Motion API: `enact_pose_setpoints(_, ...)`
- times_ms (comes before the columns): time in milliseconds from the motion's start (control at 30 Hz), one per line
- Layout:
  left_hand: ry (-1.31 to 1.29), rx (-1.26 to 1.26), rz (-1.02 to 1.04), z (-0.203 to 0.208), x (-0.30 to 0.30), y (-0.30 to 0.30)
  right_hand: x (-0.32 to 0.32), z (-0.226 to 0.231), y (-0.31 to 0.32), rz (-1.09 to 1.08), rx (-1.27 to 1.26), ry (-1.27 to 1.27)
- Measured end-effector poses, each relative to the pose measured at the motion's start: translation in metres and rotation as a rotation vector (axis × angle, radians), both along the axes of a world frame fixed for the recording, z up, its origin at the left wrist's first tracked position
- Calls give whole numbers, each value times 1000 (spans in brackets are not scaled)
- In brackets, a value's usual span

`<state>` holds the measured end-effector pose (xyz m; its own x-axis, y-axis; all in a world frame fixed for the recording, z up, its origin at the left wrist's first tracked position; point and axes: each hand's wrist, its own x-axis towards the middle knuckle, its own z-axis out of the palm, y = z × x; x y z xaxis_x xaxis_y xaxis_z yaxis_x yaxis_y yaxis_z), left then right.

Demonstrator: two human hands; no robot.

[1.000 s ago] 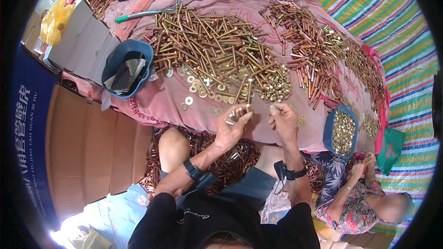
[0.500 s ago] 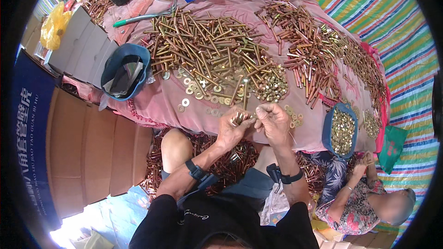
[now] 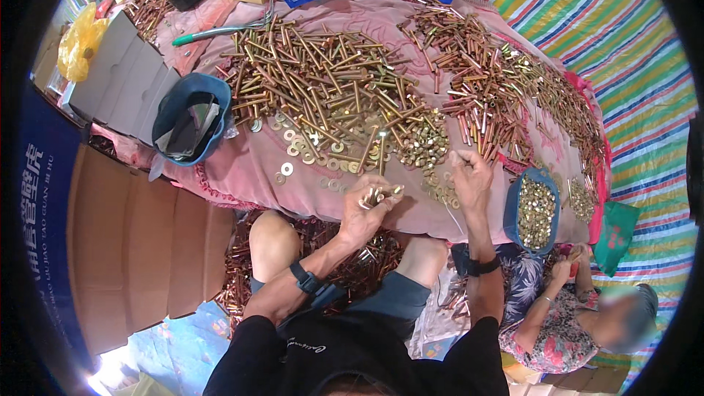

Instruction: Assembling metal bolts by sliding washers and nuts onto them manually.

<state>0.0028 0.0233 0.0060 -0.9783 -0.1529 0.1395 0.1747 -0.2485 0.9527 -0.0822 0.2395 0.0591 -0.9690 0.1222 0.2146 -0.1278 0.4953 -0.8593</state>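
My left hand (image 3: 365,207) is closed around several brass-coloured bolts (image 3: 381,152), one of which sticks up, pointing away from me. Their ends show between the thumb and fingers. To the right, my right hand (image 3: 473,176) hovers over the cloth with its fingers curled and the tips drawn together; whatever they pinch, if anything, is too small to see. Just left of it are a heap of brass nuts (image 3: 425,145) and some flat washers (image 3: 442,192). More washers (image 3: 286,169) lie scattered left of my left hand. Beyond both hands spreads a pile of long bolts (image 3: 315,77).
Copper-coloured metal sleeves (image 3: 480,103) cover the cloth's right side. A blue tub of nuts (image 3: 555,238) stands at right, near a seated person (image 3: 554,323). Another blue tub (image 3: 165,136) holds dark flat items, beside cardboard boxes (image 3: 147,227). A green-handled tool (image 3: 194,38) lies far left.
My right hand has moved rightward and away from my left hand, from close beside the bolts to over the washers' right side. My left hand keeps its hold, and the view has shifted slightly.
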Motion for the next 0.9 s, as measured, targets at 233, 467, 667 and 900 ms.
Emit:
enact_pose_setpoints(233, -97, 205, -65, -10, 5, -4, -56, -4, 42, -109, 459, -25)
enact_pose_setpoints(467, -173, 187, -55, 6, 7, -5, -109, -11, 47, -92, 860, -203)
enact_pose_setpoints(667, -127, 163, -9, 4, 9, -3, -125, -12, 31, 16, 1122, -97)
enact_pose_setpoints(900, -140, 176, -49, -7, 6, 0, -102, -9, 53, 29, 651, -52)
